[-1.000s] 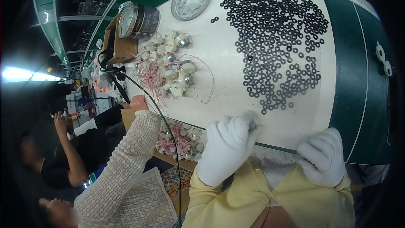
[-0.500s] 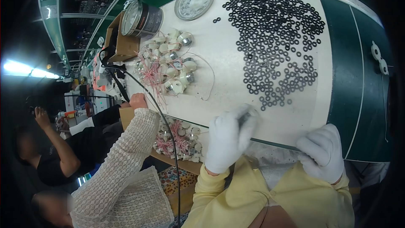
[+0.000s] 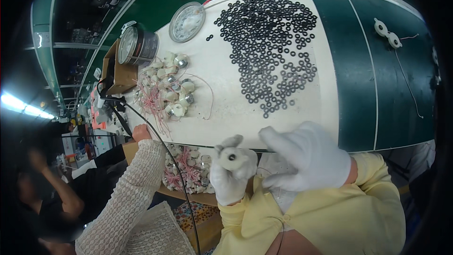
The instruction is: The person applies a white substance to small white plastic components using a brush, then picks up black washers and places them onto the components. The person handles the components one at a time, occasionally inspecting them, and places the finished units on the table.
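Note:
My gloved left hand (image 3: pixel 226 182) is closed round a small motor (image 3: pixel 238 164) just off the table's near edge. Its round white cap faces up, with a small dark centre. My right hand (image 3: pixel 311 156), also in a white glove, is beside it with thumb and fingers apart and nothing seen between them. Beyond the hands, many black rubber rings (image 3: pixel 271 42) are spread over the white tabletop (image 3: pixel 219 130). To their left lies a pile of white-capped motors (image 3: pixel 172 97) with pink wires.
A clear dish (image 3: pixel 188 21) of white paste with a red-handled stick, a metal can (image 3: pixel 144 45) and a cardboard box (image 3: pixel 125 78) stand far left. More motors (image 3: pixel 186 170) fill a low box. A co-worker's sleeve (image 3: pixel 127 193) and a black cable reach in at left. White round parts (image 3: pixel 387 33) lie on the green surface.
My left hand has drawn back toward me, turning the motor's cap up into view. My right hand has moved left and opened. The whole view has shifted.

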Available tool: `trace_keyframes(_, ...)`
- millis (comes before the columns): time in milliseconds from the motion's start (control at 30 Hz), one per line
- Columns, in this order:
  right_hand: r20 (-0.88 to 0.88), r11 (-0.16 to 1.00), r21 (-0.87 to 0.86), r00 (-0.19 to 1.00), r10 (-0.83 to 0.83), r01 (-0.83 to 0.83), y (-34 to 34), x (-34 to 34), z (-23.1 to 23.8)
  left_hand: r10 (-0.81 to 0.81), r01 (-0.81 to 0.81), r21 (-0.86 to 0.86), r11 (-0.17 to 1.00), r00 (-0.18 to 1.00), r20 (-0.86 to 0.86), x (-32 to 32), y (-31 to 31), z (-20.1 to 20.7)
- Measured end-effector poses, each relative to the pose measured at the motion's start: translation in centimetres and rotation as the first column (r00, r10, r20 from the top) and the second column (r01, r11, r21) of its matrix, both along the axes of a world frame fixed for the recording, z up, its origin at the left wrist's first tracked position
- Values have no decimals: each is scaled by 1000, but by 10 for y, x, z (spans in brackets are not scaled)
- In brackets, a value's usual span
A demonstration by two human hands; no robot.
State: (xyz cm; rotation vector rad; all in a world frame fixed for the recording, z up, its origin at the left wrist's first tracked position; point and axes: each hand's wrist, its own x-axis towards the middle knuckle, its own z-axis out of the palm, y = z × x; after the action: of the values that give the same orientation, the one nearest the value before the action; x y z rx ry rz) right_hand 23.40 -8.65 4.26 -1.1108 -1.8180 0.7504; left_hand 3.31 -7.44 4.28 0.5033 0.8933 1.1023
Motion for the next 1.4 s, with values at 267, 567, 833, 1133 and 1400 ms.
trace_keyframes(267,29,982,166,994,-101,95,-9,-7,-1,-437,484,37,874,817,-375,10,-18,14)
trace_keyframes(567,119,968,215,980,-157,129,-3,-3,-12,-256,609,293,737,653,-713,27,6,0)
trace_keyframes(833,5,925,375,997,71,-68,0,7,-8,-32,847,444,294,473,-881,5,14,4)
trace_keyframes(1133,-84,920,378,985,148,-106,2,2,-18,-108,837,412,360,476,-873,14,8,-5)
trace_keyframes(1400,188,978,154,976,114,-144,-3,54,12,85,855,377,357,372,-924,36,25,27)
